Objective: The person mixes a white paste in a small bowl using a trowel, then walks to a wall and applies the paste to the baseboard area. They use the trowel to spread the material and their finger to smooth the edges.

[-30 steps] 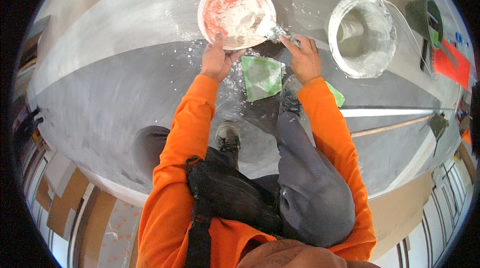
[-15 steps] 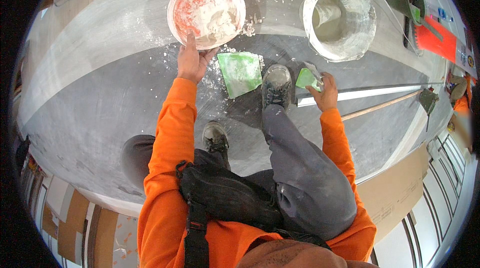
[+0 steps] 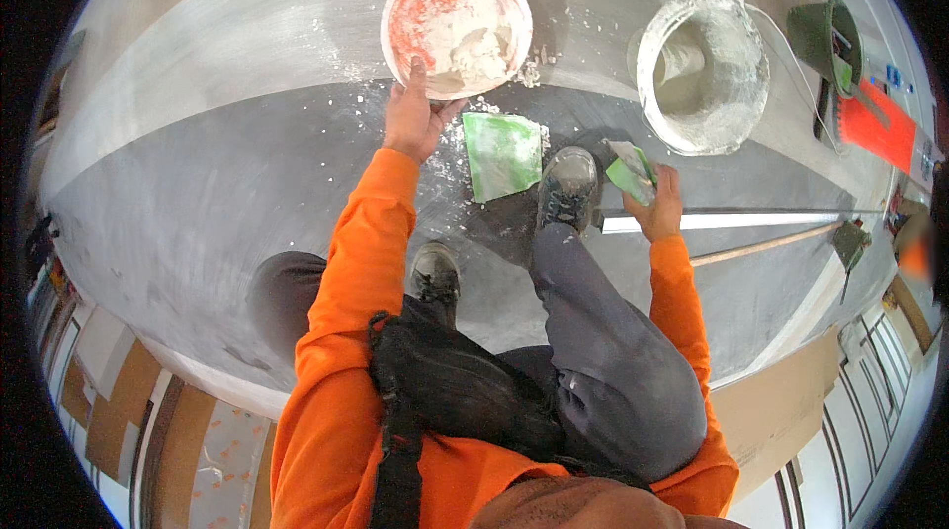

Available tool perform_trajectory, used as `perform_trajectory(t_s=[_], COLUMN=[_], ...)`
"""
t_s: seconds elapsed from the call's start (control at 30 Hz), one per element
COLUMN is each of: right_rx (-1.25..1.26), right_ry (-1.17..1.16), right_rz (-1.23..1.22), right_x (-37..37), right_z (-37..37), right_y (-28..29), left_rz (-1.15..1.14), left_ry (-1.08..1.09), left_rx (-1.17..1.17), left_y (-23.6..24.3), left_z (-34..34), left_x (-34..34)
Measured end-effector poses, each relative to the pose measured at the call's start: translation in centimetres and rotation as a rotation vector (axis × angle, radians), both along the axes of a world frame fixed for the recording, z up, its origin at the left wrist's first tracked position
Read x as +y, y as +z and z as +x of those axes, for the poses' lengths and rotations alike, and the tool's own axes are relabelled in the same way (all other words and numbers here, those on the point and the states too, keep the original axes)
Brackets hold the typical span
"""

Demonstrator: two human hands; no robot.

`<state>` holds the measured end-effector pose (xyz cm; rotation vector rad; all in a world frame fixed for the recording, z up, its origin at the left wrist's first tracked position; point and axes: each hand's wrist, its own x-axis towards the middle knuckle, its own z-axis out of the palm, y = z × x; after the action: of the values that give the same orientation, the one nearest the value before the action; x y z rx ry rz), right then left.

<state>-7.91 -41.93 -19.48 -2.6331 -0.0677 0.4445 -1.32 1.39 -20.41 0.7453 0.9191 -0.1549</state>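
Red-lined bucket [image 3: 407, 17] at the dark floor [image 3: 198, 203]'s far edge — left hand [image 3: 413, 117] clasping its near rim; our right hand [image 3: 656, 205], well rightward, grasps a putty knife [image 3: 624, 152], blade angled bucketward — against a green scrap [image 3: 630, 182].

A building site, shown by a mix-smeared tub [image 3: 413, 15], caked bucket [image 3: 739, 99] and dusty floor [image 3: 198, 222].

Bowl [image 3: 407, 33] far, green piece [image 3: 630, 183] right

The round bowl is pale-rimmed and red-stained inside, lumpy off-white paste [image 3: 481, 46] heaped toward its right. The small green piece sits nearer, whitish-smeared, a greyish scraper [image 3: 626, 150] overlapping it.
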Motion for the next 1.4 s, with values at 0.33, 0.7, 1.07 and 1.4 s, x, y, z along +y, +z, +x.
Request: perform_trajectory(t_s=[0.33, 0.7, 1.07, 1.4], right_rx=[0.424, 0.497, 0.363, 0.245], right_ry=[-0.095, -0.101, 0.492, 0.334], right_rz=[0.041, -0.31, -0.265, -0.108], right_x=[3.6, 4.9, 36.0, 74.4], right_z=[-0.5, 2.4, 24.3, 23.4], right_y=[12.9, 40.1, 62.4, 78.0], left_rz=[-0.088, -0.12, -0.124, -0.131], left_ry=[0.241, 0.422, 0.906, 1.223], left_rx=[0.101, 0.333, 0.341, 0.361], left_y=[11.9, 44.3, 60.4, 68.4], left_z=[-4.0, -15.5, -28.7, -41.7], left_x=[-4.1, 5.3, 26.8, 57.6])
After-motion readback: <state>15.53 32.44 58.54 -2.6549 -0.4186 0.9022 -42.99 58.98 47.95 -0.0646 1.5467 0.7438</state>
